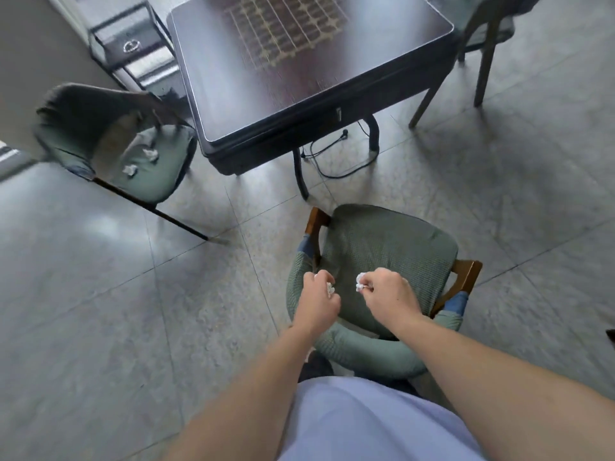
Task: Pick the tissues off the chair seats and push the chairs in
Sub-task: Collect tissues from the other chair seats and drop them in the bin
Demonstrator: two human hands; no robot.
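Observation:
A green cushioned chair stands just in front of me, pulled out from the dark table. Over its seat my left hand grips a crumpled white tissue. My right hand pinches another crumpled tissue beside it. A second green chair stands at the left, also away from the table, and two crumpled tissues lie on its seat, one tissue further back and one tissue nearer the front.
A third chair stands at the table's far right. A black wire shelf sits against the wall behind the left chair. A black cable lies on the tiled floor under the table.

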